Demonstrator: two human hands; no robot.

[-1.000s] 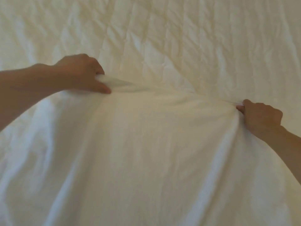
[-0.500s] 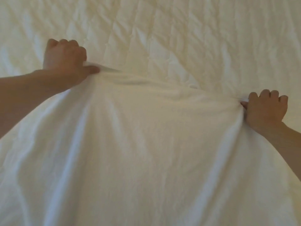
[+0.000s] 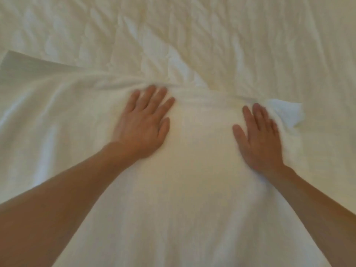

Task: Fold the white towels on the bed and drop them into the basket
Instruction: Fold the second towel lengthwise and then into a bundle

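So the white towel (image 3: 192,199) is spread out on the bed (image 3: 231,35) and fills most of the near part of the view. Its far edge is bunched into a wrinkly ridge. The left hand (image 3: 142,122) lies flat on it just short of that ridge, fingers straight and a bit spread, gripping nothing, just pressing down. The right hand (image 3: 258,139) is doing the same over to the right: palm down, fingers out, a little blurry. The far-right corner (image 3: 287,112) is rumpled just past the right fingertips, and the far-left corner (image 3: 11,56) sits well off to the left.

Looks to me like smoothing before a fold. This thing should be soft, floppy and light with zero stiffness, so it'll sag and crease wherever it isn't held. I'd pinch the two far corners and bring them toward the near edge. No basket in view.
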